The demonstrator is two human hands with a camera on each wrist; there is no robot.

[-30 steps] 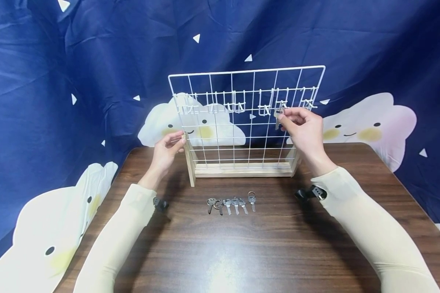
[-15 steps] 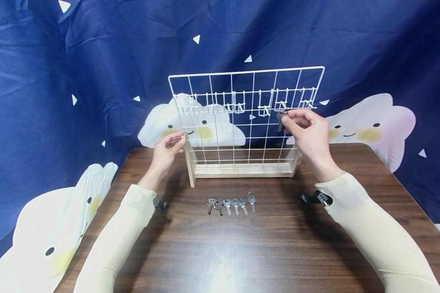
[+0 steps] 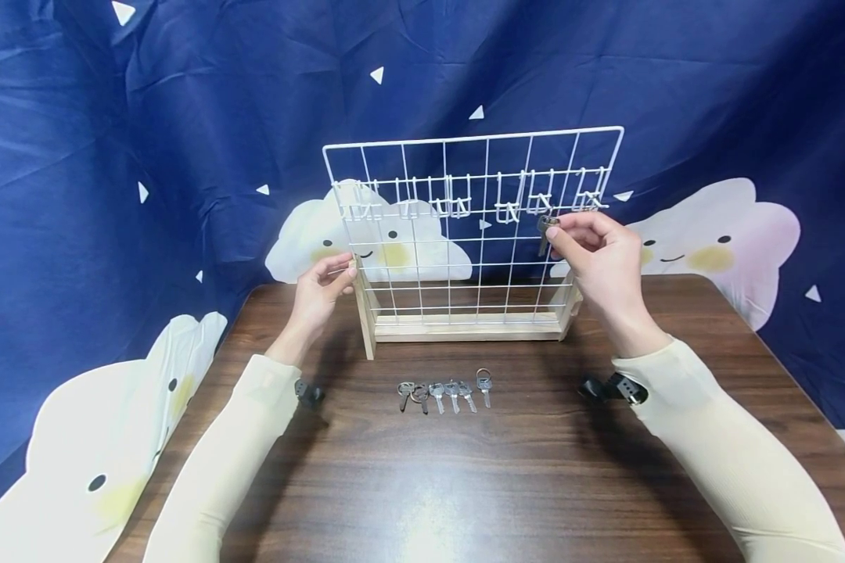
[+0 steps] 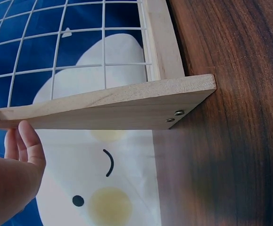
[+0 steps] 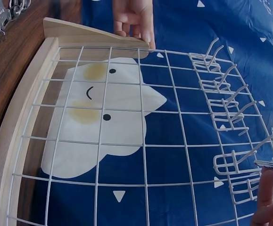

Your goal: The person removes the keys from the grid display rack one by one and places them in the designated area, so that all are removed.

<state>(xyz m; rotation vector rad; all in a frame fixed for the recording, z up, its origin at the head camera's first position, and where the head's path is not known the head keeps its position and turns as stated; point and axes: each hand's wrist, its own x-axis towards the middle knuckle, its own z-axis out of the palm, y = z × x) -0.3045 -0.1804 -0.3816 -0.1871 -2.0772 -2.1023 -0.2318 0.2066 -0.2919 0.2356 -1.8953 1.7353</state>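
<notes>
A key (image 3: 544, 234) is pinched between the thumb and fingers of my right hand (image 3: 605, 254), hanging just below the white wire hooks (image 3: 539, 203) on the right part of the wire grid (image 3: 465, 264). In the right wrist view, my right hand (image 5: 270, 193) is partly cut off by the frame edge, and its key shows only edge-on beside a hook. At the left, my left hand (image 3: 318, 288) grips the upper end of the stand's wooden side piece (image 3: 363, 309). The left wrist view shows the left thumb and fingers about this side piece (image 4: 108, 106).
Several keys with rings (image 3: 452, 391) lie in a row on the brown wooden table (image 3: 422, 469) in front of the stand. More white hooks (image 3: 458, 206) hang along the grid. A blue curtain (image 3: 253, 94) with cloud prints stands behind.
My right hand has moved a little to the right and slightly down with the key, away from the hook it was near. My left hand and the stand stay put.
</notes>
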